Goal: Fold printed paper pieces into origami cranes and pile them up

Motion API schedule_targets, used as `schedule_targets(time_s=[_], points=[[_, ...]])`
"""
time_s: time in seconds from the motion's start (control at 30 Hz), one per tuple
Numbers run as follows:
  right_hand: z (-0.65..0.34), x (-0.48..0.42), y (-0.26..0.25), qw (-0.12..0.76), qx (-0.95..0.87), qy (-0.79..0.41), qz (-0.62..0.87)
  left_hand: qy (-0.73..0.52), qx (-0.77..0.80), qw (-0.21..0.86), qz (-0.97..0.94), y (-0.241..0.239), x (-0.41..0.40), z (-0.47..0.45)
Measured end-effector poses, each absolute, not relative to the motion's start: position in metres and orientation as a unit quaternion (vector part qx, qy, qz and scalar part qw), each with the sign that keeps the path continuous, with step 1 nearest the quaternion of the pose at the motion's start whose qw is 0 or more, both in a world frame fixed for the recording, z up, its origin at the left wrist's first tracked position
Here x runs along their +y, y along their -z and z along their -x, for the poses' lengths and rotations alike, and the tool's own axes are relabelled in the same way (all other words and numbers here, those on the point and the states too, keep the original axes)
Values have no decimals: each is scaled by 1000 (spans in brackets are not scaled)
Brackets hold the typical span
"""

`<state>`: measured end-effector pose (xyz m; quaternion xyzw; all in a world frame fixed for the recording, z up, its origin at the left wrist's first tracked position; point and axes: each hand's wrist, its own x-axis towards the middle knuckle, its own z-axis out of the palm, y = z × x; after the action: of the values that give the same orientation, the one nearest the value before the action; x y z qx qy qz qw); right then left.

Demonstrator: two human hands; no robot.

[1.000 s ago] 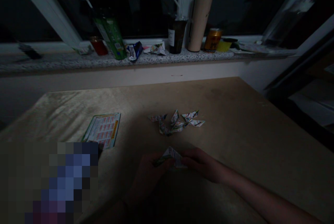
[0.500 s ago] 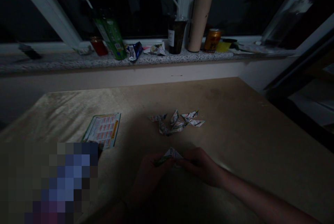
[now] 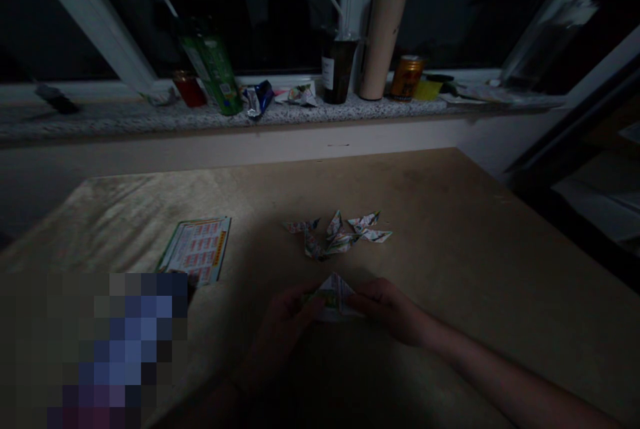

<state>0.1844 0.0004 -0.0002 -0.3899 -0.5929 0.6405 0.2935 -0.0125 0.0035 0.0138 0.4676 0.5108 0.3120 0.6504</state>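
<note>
A folded piece of printed paper (image 3: 334,299), triangular with its point facing away from me, is held between both hands low in the view. My left hand (image 3: 287,316) pinches its left side, thumb on top. On the right side, my right hand (image 3: 385,306) grips the other corner with thumb and fingers. Just beyond the hands lie several small folded paper pieces (image 3: 343,239) of the same printed kind, pointed and joined or touching in a loose row. The undersides of my fingers are hidden in the dim light.
A printed sheet (image 3: 200,246) lies on the table (image 3: 425,196) to the left, by a pixelated area. Along the granite sill (image 3: 165,119) stand a green container (image 3: 217,76), a dark cup with a straw (image 3: 337,72), a tall flask (image 3: 383,36) and an orange can (image 3: 406,79).
My hands have moved slightly apart, and the folded paper between them now shows a wider, flatter triangle with more of its printed face. The other paper pieces have stayed put.
</note>
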Motion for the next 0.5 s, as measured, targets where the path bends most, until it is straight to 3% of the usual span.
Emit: schedule_targets(time_s=[0.33, 0.5], points=[[-183, 3, 9, 309, -629, -572, 427, -279, 538, 597, -526, -11, 5, 15], [-181, 2, 7, 307, -611, -593, 425, -286, 535, 610, -510, -18, 5, 12]])
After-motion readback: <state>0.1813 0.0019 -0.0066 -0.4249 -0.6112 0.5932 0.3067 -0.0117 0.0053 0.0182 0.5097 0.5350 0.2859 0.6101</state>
